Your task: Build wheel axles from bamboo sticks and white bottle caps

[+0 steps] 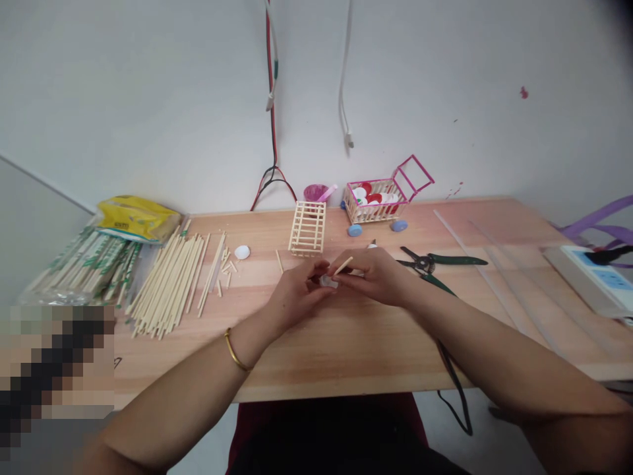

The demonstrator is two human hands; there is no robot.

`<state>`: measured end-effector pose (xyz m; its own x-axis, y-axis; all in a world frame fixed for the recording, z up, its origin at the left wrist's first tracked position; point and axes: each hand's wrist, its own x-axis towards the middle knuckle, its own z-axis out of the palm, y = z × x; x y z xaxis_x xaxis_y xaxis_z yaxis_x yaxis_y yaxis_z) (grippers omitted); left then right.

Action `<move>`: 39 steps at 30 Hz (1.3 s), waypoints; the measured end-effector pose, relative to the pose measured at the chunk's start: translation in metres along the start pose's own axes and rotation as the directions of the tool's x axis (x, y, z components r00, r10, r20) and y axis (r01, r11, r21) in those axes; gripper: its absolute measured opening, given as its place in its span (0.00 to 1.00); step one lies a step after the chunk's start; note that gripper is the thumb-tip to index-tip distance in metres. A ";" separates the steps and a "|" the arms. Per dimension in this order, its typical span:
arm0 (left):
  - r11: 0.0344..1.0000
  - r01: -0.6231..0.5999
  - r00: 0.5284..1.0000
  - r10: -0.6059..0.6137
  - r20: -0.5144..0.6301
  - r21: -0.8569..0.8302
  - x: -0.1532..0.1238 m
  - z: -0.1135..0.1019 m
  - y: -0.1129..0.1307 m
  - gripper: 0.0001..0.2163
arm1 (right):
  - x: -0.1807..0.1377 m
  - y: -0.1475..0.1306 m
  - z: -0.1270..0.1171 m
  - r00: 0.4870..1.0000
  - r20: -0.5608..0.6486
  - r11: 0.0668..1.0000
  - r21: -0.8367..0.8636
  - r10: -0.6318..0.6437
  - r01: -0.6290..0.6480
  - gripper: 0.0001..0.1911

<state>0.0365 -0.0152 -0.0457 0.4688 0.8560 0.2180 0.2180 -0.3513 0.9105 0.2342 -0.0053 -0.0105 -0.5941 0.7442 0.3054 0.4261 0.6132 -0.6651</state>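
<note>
Near the middle of the table, my left hand (299, 290) pinches a small whitish, partly see-through piece (328, 282), perhaps a bottle cap; fingers hide much of it. Close against it, my right hand (380, 274) is closed on a short wooden stick (343, 265) that slants up from the fingertips. The fingertips of both hands almost meet. Just beyond them stands a small basket frame (307, 229) made of pale sticks. A single loose stick (279, 262) lies to the left of it.
Wooden sticks (165, 287) are heaped at left beside wrapped chopsticks (84, 264) and a yellow pack (136, 218). Cut pieces lie near a white cap (242, 252). A toy cart (376, 201) with blue wheels stands behind; green-handled pliers (457, 260) and a power strip (593, 280) are right.
</note>
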 end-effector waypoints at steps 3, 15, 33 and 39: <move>1.000 -0.015 1.000 0.015 0.011 0.025 0.001 -0.001 -0.002 0.16 | 0.000 0.001 0.001 0.999 -0.009 0.998 0.046 0.032 -0.031 0.06; 0.941 -0.038 0.999 0.035 0.013 0.337 0.004 -0.004 -0.006 0.18 | 0.000 0.011 0.007 0.997 0.012 0.996 0.050 0.073 -0.073 0.09; 0.972 -0.054 0.991 0.080 -0.108 0.227 0.002 -0.015 0.000 0.15 | -0.001 0.005 0.004 0.994 0.059 0.994 -0.070 0.090 -0.086 0.15; 0.978 -0.040 0.993 0.062 -0.103 0.206 0.002 -0.016 0.001 0.07 | 0.000 0.004 0.013 0.985 0.163 0.979 -0.202 0.061 -0.027 0.12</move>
<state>0.0241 -0.0076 -0.0383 0.3911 0.8668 0.3093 0.3702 -0.4559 0.8094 0.2267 -0.0062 -0.0215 -0.6706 0.7267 0.1491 0.5709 0.6339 -0.5217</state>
